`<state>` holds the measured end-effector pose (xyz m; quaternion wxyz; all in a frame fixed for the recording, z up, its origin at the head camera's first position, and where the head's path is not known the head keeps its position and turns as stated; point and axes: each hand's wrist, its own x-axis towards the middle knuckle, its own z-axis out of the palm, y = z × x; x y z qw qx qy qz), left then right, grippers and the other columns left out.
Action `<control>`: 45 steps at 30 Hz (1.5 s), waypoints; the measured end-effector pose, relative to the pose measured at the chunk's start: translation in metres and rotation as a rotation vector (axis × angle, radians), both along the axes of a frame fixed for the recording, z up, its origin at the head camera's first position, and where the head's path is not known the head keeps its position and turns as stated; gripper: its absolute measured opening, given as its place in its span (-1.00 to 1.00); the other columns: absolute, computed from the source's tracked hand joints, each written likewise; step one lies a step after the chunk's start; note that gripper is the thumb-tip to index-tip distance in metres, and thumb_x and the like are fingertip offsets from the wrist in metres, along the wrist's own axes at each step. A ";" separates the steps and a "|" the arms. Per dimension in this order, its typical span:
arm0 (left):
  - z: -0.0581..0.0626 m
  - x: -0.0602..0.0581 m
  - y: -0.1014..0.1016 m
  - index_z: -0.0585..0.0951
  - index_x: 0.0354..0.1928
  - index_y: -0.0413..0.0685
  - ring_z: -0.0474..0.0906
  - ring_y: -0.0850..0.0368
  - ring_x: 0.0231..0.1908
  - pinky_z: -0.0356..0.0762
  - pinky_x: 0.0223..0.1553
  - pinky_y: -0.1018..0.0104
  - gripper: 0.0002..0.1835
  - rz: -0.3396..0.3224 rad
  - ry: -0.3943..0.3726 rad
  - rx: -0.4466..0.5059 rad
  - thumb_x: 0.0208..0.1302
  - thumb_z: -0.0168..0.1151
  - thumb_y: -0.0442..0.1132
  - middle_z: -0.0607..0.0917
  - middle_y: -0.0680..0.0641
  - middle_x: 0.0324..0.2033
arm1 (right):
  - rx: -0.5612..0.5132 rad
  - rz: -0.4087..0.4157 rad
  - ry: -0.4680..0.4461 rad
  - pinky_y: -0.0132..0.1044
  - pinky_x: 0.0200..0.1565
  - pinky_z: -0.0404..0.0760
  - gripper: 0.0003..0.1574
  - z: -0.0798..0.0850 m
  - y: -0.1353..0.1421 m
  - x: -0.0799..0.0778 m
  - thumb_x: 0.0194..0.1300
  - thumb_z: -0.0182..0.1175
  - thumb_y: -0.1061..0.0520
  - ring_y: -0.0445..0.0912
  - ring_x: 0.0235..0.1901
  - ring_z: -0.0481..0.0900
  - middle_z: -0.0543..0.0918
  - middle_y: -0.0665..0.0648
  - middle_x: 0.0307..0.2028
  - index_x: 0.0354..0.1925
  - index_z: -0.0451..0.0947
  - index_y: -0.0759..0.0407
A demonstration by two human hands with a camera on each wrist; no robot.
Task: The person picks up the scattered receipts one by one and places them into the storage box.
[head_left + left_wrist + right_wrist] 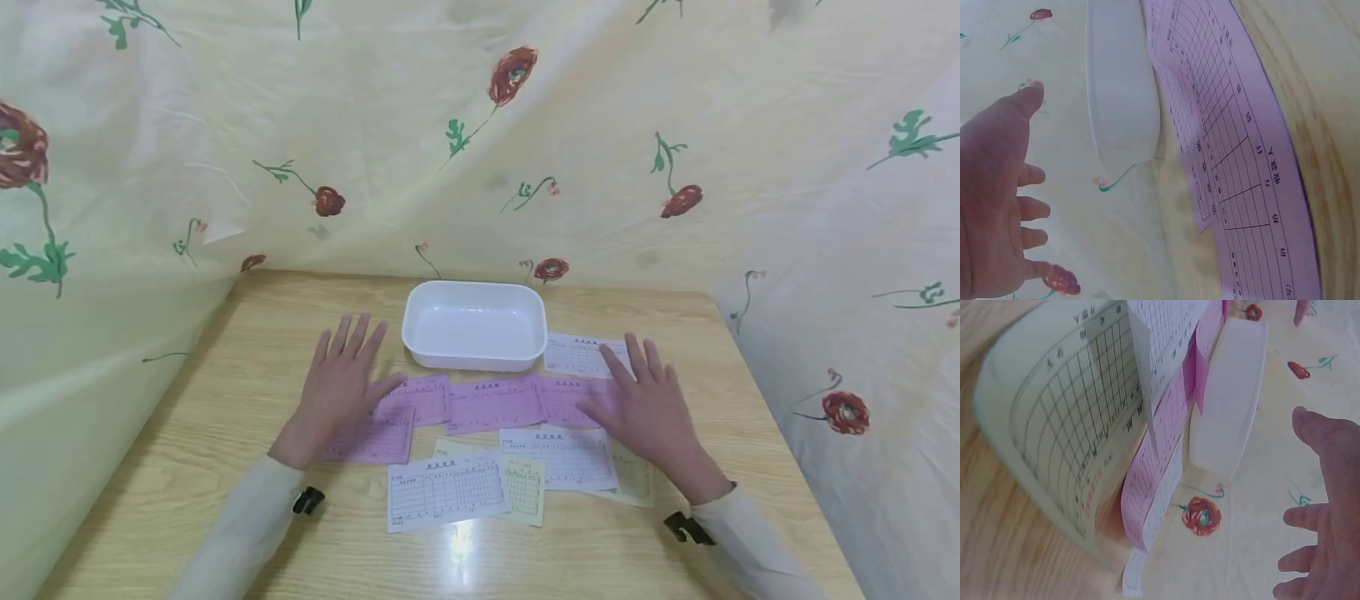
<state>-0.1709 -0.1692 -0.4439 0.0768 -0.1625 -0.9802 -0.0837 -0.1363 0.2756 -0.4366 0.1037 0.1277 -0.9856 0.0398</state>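
My left hand (335, 392) is held with fingers spread over the left pink slips (375, 437), holding nothing. On the right, my right hand (648, 404) also has its fingers spread, above the right ends of a pink slip (562, 402) and a white slip (577, 354). Printed form slips lie between the hands. A pink slip (495, 404) is in the middle; nearer are white slips (447, 492) partly covering pale yellow slips (528, 483). In the right wrist view a yellow slip (1079, 419) appears large, its edge curled up.
A white plastic tray (474, 360) stands behind the slips at the table's middle. The wooden table (285, 317) meets a flower-patterned cloth (375, 167) at the back and sides. Black wrist straps (308, 501) sit at both cuffs.
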 end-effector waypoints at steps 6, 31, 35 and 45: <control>-0.001 -0.011 0.002 0.12 0.60 -0.10 -0.13 -0.28 0.58 -0.10 0.60 -0.24 -0.08 -0.017 -0.024 0.065 0.47 -0.02 0.36 0.05 -0.26 0.59 | -0.024 0.024 -0.001 0.54 0.36 0.22 0.13 0.005 0.010 -0.002 0.30 0.24 -0.42 0.47 0.51 -0.02 0.05 0.49 0.54 0.52 0.23 0.23; -0.034 -0.050 0.021 0.45 0.40 -0.18 0.32 -0.19 0.45 0.32 0.49 -0.11 -0.13 0.016 -0.049 0.681 0.20 0.46 0.20 0.47 -0.22 0.41 | -0.356 0.044 0.034 0.44 0.16 0.49 -0.15 0.008 0.061 -0.043 0.36 0.33 -0.15 0.43 0.28 0.42 0.42 0.44 0.38 0.41 0.38 0.28; -0.039 -0.054 0.021 0.48 0.39 -0.11 0.33 -0.13 0.45 0.37 0.46 -0.13 -0.18 0.014 -0.095 0.806 0.18 0.51 0.14 0.48 -0.14 0.41 | -0.436 0.031 0.028 0.35 0.05 0.64 -0.21 0.006 0.071 -0.051 0.38 0.34 -0.10 0.39 0.21 0.49 0.48 0.43 0.33 0.38 0.41 0.30; -0.050 -0.062 0.023 0.45 0.41 -0.14 0.24 -0.06 0.50 0.35 0.49 0.06 -0.17 -0.043 -0.153 0.973 0.15 0.56 -0.02 0.41 -0.15 0.46 | -0.578 -0.013 -0.039 0.26 0.05 0.69 -0.28 0.000 0.085 -0.074 0.43 0.30 -0.13 0.36 0.17 0.57 0.49 0.39 0.34 0.37 0.46 0.23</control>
